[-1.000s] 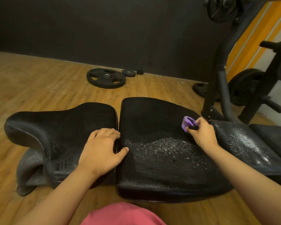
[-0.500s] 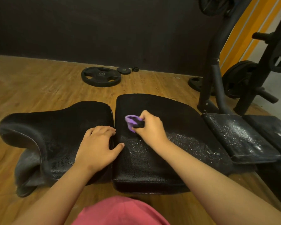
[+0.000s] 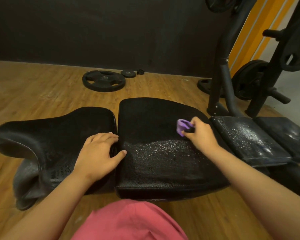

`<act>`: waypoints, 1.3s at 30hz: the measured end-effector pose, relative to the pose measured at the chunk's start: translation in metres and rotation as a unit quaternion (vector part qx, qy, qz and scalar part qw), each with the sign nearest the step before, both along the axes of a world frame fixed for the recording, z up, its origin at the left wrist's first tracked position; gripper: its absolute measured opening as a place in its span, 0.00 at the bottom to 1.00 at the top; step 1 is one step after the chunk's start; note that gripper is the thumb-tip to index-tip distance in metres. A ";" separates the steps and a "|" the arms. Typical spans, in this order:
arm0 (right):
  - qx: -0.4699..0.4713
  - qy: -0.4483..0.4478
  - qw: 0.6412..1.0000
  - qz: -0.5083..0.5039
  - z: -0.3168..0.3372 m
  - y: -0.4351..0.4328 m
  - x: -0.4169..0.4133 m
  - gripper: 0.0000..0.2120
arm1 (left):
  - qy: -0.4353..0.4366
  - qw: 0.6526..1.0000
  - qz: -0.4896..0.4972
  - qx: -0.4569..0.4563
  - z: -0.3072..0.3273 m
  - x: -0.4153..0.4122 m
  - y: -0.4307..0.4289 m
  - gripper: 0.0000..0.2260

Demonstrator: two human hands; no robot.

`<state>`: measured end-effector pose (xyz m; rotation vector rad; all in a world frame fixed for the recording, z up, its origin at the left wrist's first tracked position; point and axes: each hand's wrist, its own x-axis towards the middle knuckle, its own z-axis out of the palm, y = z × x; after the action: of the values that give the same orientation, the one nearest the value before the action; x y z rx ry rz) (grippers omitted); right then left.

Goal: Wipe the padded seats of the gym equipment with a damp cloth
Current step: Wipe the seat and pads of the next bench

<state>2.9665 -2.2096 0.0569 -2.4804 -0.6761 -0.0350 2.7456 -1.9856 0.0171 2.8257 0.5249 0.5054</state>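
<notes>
Nearest of all, just this side of the middle pad [image 3: 154,116] of the bench, a fold of pink garment [image 3: 128,222] fills the bottom of the view.

To the left of the middle pad, the left hand [image 3: 98,153] lies flat on the inner edge of the left pad [image 3: 50,135]. Its fingers are straight and hold nothing, and the thumb reaches across the gap to touch the middle pad.

On the right part of the middle pad, the right hand [image 3: 200,134] has its fingers curled round a bunched purple cloth [image 3: 181,126] and presses it against the surface.

A band of glistening droplets runs across the middle pad nearer than the cloth, while the part beyond it looks matt. Wiping of this pad seems about half done.

The next move probably calls for drawing the cloth back across the wet band with firm, overlapping strokes, the flat hand steadying the bench.

Just right of the middle pad, the right pad [image 3: 246,137] is thickly speckled with droplets and looks unwiped.

Beyond the middle pad, a weight plate [image 3: 103,80] lies on the wooden floor [image 3: 42,87]. Beyond and to its right stand the dark uprights of a rack [image 3: 223,75], and a black wall [image 3: 93,32] is farthest off.
</notes>
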 end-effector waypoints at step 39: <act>-0.016 -0.029 0.997 0.070 0.010 0.121 -0.034 0.13 | 0.008 1.000 0.008 0.013 0.002 0.002 -0.007 0.38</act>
<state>2.9325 -2.0887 0.0670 -2.4637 -0.8792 -0.0435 2.7472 -1.9931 0.0196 2.8552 0.5473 0.4954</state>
